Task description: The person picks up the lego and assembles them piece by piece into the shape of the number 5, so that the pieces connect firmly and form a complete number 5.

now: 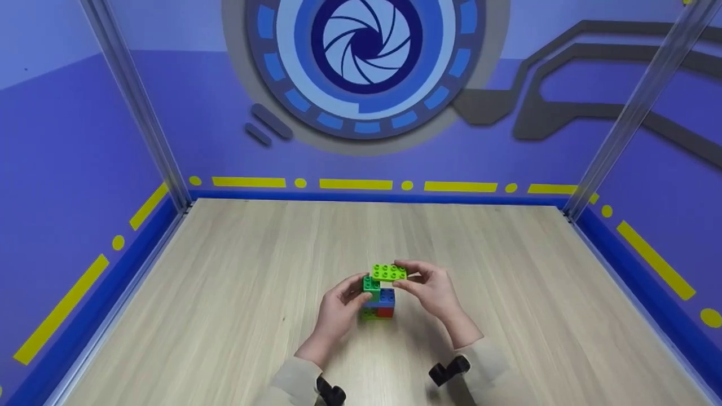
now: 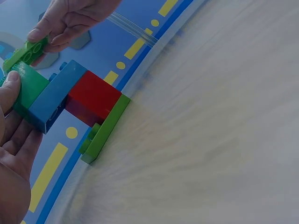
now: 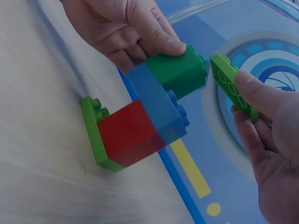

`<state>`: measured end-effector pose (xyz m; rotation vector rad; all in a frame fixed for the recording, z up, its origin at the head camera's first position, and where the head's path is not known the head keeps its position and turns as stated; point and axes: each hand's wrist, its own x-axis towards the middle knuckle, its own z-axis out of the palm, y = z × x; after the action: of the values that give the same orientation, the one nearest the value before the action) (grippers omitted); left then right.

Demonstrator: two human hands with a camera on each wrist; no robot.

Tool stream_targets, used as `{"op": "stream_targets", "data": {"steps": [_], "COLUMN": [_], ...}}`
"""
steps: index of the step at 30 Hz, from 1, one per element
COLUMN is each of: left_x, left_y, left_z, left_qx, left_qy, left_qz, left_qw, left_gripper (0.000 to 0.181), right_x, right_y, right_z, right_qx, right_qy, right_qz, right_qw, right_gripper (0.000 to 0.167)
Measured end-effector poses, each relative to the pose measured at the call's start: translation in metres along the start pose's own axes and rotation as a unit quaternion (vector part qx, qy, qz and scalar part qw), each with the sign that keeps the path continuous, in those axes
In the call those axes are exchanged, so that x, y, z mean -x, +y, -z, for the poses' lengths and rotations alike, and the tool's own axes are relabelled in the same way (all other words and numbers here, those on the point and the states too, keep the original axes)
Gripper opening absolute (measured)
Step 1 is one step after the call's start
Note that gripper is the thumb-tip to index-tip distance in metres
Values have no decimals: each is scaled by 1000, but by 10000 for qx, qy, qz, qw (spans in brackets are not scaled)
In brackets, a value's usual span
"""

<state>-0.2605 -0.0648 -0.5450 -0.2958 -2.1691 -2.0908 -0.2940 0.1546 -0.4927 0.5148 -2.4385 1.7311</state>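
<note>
Blue printed panels (image 1: 169,113) bound the table (image 1: 254,242) along its back, left and right edges. Midway between the left and right edges, well apart from the back edge, a brick stack appears to stand upright on its lime base plate (image 3: 91,130). A red brick (image 3: 133,130) sits on one end of the base; a blue brick (image 3: 159,109) crosses above it; a green brick (image 3: 182,70) tops the blue brick's overhanging end.

Left hand (image 1: 340,307): pinches the green brick between thumb and fingers. Right hand (image 1: 431,287): grips a lime plate (image 1: 386,273) by one end, just beside the green brick's studs.

Caution: downward force on the green brick could lever the blue brick off the red one, because nothing supports the overhanging end except the left hand. A tilted lime plate could miss the studs and slip, since only one end is held.

View differences: the right wrist view exposes the lime plate's hollow underside and a narrow gap to the green brick; the head view shows only its studded top
</note>
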Motion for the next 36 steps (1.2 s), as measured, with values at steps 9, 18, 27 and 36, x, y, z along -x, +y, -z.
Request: {"op": "stream_targets", "data": {"steps": [9,18,27,36], "left_x": [1,2,1,2], "left_y": [2,3,5,8], "left_z": [0,1,2,4], "left_qx": [84,31,-47,-203], "left_qy": [-37,-68,-118,-151], "left_qz": [116,48,-28,-334], "left_qw": [9999,10000,9999,9991], "left_gripper": [47,46,46,48], "right_x": [2,3,3,3], "right_y": [-1,0,-4,-4], "right_z": [-8,-9,-11,-11], "right_qx": [243,157,314,449], "right_qy": [-258,-460,-499,-486], "right_qz": [142,313,526,443], "right_qw": [9993,9983,9969,9968], "right_gripper": [38,38,36,39]}}
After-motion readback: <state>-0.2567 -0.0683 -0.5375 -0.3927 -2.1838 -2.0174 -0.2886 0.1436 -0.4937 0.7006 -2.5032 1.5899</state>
